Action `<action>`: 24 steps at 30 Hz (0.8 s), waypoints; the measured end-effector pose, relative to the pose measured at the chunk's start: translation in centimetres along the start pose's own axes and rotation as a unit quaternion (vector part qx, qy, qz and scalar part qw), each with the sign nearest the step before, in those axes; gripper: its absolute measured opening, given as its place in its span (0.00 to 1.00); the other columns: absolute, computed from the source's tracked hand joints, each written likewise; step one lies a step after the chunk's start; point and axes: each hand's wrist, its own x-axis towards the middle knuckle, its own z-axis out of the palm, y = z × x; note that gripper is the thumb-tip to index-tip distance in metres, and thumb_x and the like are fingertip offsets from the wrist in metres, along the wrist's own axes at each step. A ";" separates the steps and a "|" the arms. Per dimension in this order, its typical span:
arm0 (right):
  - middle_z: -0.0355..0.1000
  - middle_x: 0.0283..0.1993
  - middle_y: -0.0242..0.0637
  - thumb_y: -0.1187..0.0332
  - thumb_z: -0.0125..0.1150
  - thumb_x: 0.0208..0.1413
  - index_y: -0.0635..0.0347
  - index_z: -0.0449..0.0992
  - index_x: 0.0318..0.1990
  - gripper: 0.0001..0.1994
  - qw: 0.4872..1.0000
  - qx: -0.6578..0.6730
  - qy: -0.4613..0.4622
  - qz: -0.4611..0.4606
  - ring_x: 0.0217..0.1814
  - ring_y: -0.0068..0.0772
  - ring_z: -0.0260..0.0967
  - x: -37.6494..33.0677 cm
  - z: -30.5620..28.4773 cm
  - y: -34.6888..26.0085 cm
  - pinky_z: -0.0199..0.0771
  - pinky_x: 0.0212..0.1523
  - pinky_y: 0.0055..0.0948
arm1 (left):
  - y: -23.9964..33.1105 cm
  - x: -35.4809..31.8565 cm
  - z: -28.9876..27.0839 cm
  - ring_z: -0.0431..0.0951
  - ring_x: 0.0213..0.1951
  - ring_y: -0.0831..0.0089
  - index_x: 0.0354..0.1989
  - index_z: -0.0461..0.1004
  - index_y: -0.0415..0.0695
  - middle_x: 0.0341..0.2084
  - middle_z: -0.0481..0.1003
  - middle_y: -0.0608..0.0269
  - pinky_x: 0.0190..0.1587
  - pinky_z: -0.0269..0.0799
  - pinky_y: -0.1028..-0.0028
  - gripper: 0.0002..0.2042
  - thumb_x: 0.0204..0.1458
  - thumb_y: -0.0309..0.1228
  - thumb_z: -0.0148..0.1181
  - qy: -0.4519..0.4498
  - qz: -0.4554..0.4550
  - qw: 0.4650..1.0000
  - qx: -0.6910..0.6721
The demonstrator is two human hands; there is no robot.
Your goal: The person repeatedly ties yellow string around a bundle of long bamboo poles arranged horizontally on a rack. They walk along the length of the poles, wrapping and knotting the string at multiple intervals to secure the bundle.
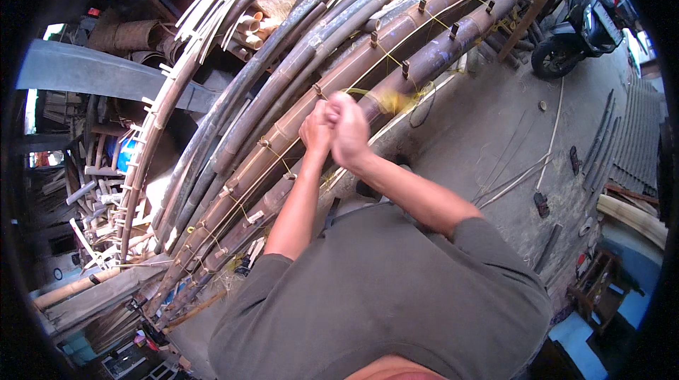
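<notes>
Two long brown bamboo poles run side by side on a slant, a rear pole (332,97) and a front pole (438,47). Short dark pegs (406,68) stand up from both, and a thin yellowish line (438,21) is strung along and between them. Above the rear pole, my left hand (316,127) is closed, pressed against my right hand (349,131); what it holds is hidden. My right hand is curled and somewhat blurred. From its top, a yellow cord (397,102) trails right in a motion-smeared bunch over the front pole.
More bamboo poles (283,72) lie stacked behind, beside a curved pole with pegs (157,122). Cut bamboo pieces (92,196) are piled at left. A dark motorbike (576,30) stands far right. Thin rods (601,143) and a sandal (541,204) lie on the floor.
</notes>
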 end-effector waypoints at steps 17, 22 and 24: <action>0.71 0.19 0.53 0.57 0.53 0.59 0.64 0.75 0.18 0.22 0.503 -0.656 -0.551 -0.117 0.26 0.57 0.72 -0.1 -9.6 -4.9 0.73 0.35 0.49 | -1.7 0.5 0.1 0.80 0.38 0.58 0.43 0.79 0.52 0.30 0.79 0.52 0.43 0.72 0.62 0.15 0.60 0.46 0.50 0.042 -0.045 0.988 -0.142; 0.72 0.21 0.52 0.56 0.52 0.56 0.62 0.77 0.20 0.20 0.565 -0.652 -0.499 -0.079 0.27 0.58 0.73 -1.5 -8.7 -3.3 0.74 0.35 0.51 | 2.0 4.0 -3.4 0.71 0.25 0.82 0.36 0.76 0.37 0.21 0.73 0.67 0.30 0.68 0.78 0.10 0.63 0.29 0.49 0.114 0.105 0.909 -0.387; 0.72 0.21 0.53 0.56 0.53 0.55 0.62 0.77 0.19 0.20 0.564 -0.671 -0.468 -0.108 0.27 0.57 0.73 -2.1 -9.4 -3.1 0.73 0.35 0.52 | 3.8 7.5 -6.2 0.69 0.23 0.83 0.37 0.76 0.37 0.21 0.72 0.67 0.29 0.68 0.80 0.12 0.64 0.33 0.50 0.155 0.087 0.894 -0.411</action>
